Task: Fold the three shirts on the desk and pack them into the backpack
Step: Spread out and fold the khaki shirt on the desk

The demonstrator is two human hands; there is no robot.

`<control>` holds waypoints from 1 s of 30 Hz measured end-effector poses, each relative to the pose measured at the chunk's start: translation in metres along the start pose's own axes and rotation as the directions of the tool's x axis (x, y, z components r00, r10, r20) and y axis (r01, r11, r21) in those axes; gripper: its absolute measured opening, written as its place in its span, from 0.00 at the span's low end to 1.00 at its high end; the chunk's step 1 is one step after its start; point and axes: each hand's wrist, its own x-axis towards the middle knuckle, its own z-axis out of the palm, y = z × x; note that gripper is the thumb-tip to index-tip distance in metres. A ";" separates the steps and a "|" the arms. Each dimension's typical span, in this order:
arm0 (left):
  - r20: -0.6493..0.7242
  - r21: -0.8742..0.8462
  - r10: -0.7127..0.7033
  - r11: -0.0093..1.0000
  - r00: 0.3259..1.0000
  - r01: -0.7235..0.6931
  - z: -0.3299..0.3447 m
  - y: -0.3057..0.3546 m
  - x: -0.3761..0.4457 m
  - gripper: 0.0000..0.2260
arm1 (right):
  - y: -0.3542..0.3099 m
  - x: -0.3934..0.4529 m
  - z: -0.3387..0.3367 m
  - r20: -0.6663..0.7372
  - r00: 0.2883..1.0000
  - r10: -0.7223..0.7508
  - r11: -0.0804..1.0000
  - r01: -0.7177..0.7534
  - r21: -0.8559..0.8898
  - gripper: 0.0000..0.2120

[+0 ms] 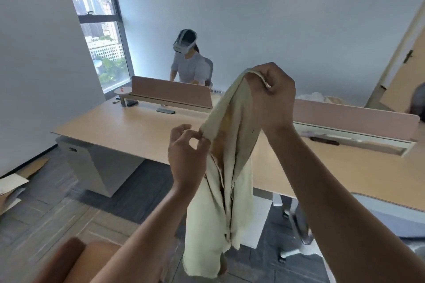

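Right hand (pixel 271 96) grips the cream shirt (pixel 226 167) high; left hand (pixel 186 156) pinches its edge. Spread both hands apart, then lay it flat on the desk (pixel 128 131).

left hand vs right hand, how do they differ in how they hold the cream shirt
The right hand is raised higher, fist curled round the cream shirt at its top edge. The left hand sits lower and only pinches a side edge with its fingertips. Both hands hold the same shirt up in the air, above the desk.

desk (pixel 138 128): right end cut by frame edge | shirt (pixel 220 190): hides desk's near edge behind it | dark shape (pixel 417 103) beyond desk's right end: blurred, unidentifiable
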 end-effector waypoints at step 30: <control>-0.151 0.219 0.185 0.964 0.971 -0.150 0.182 -0.063 0.443 0.05 | 0.262 0.307 0.172 -0.099 0.961 0.257 0.966 -0.259 -0.007 0.04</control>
